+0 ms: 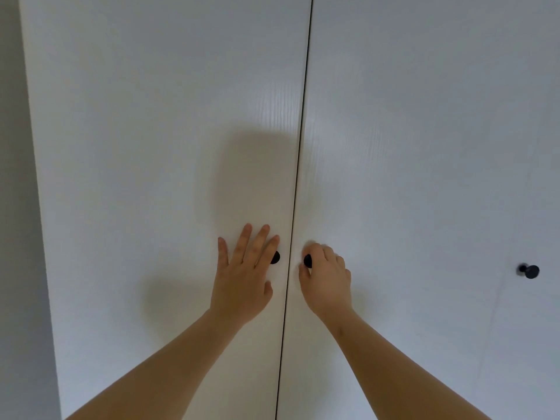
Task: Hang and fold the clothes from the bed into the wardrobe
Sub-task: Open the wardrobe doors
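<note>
Straight ahead, filling nearly the whole view: white wardrobe (151,116), closed, with left door (136,192) and right door (409,147) meeting at a thin dark seam (298,177). Smooth matte panels, flat and plain, with a faint vertical wood-grain sheen close to the seam. At far left, a narrow strip of plain grey wall (15,207).

Just beside the seam, one on each door, small round black knobs. Left knob (275,257) half hidden behind fingertips. Right knob (307,261) mostly covered.

Left hand (244,277) laid flat against the left door, fingers straight and slightly spread, forefinger across the left knob. Right hand (327,280) curled round the right knob, gripping it between thumb and fingers.

Well apart to the right, a third knob (529,271), round and black on a short stem, blurred. Soft grey shadows of hand and arm on the left door.
</note>
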Action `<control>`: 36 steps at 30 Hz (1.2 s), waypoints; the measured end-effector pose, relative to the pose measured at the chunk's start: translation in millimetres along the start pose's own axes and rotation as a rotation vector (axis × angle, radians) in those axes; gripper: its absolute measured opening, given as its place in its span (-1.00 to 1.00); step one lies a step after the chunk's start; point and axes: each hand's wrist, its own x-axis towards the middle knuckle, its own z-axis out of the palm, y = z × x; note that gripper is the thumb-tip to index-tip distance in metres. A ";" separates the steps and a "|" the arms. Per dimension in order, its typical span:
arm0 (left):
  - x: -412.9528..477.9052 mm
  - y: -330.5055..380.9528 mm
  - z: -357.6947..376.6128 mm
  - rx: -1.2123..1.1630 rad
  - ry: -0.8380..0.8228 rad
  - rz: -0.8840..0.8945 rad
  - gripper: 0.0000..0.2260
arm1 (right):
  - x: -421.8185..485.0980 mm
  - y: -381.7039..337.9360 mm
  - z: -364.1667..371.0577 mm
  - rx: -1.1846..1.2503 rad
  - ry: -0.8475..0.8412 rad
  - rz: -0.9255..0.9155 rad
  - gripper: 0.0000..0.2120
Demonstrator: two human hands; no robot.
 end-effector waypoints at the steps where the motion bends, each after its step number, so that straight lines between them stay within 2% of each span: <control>1: 0.6 -0.4 -1.1 -0.008 -0.014 -0.002 -0.21 | -1.5 -1.9 -1.0 0.008 -0.017 0.016 -0.84; 4: 1.6 -4.9 1.0 -0.015 -0.138 0.008 -0.16 | -6.9 -6.2 -9.2 0.029 -0.080 0.061 -0.79; 8: -1.8 -7.7 -6.8 -0.110 -0.300 -0.005 -0.25 | -21.6 -12.4 -23.7 0.049 -0.128 0.103 -0.78; 13: -23.4 12.8 -36.0 -0.355 -0.155 -0.057 -0.47 | -55.4 -22.0 -46.9 0.068 -0.067 0.131 -0.79; 16: -39.1 34.5 -48.5 -0.517 -0.126 -0.109 -0.64 | -80.3 -25.1 -66.5 0.065 0.002 0.145 -0.81; 19: -49.8 57.0 -63.7 -0.669 -0.068 -0.130 -0.72 | -103.3 -23.2 -94.3 0.075 0.036 0.157 -0.84; 26: -71.8 119.7 -109.8 -0.969 -0.099 -0.130 -0.77 | -157.8 -1.2 -164.8 0.172 0.066 0.204 -0.81; 31: -81.0 186.7 -137.1 -1.039 -0.138 -0.131 -0.76 | -190.4 37.4 -217.6 0.150 0.016 0.232 -0.66; 36: -91.3 245.7 -160.2 -1.123 -0.179 -0.130 -0.79 | -217.5 77.0 -265.5 0.171 0.025 0.293 -0.63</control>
